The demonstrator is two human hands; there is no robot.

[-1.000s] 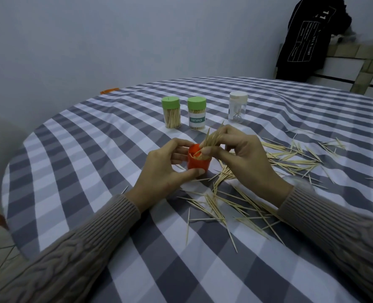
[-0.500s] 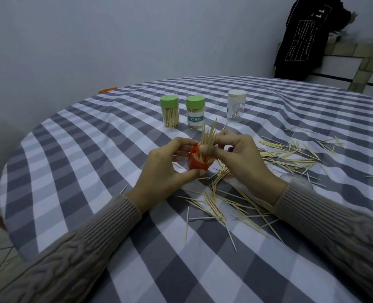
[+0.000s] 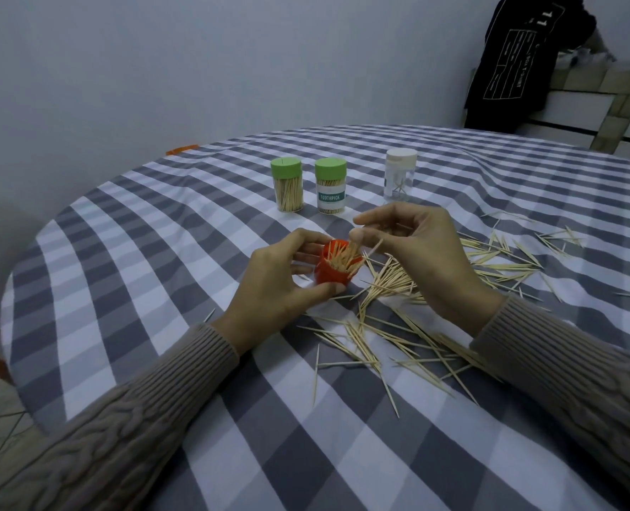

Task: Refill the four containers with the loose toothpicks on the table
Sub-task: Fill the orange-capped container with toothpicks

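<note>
Left hand [image 3: 269, 285] is wrapped around the orange container [image 3: 331, 275], tilted and stuffed with toothpicks, near the middle of the checked table [image 3: 129, 230]. Right hand [image 3: 422, 252] hovers just above it at 2 o'clock, fingers loosely curled; can't tell if it's pinching anything. Loose toothpicks [image 3: 387, 326] are scattered from 3 to 5 o'clock. 2 green-lidded jars [image 3: 287, 185] and 1 white-lidded jar [image 3: 400, 175] stand at 12.

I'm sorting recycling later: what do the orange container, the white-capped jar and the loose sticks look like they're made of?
The orange container looks like opaque, smooth plastic with an even colour. The white-capped jar has a see-through body, probably clear plastic, though glass cannot be ruled out; its cap looks like matte white plastic. The loose toothpicks look like pale, unfinished wood or bamboo: thin, straw-coloured, pointed.
</note>
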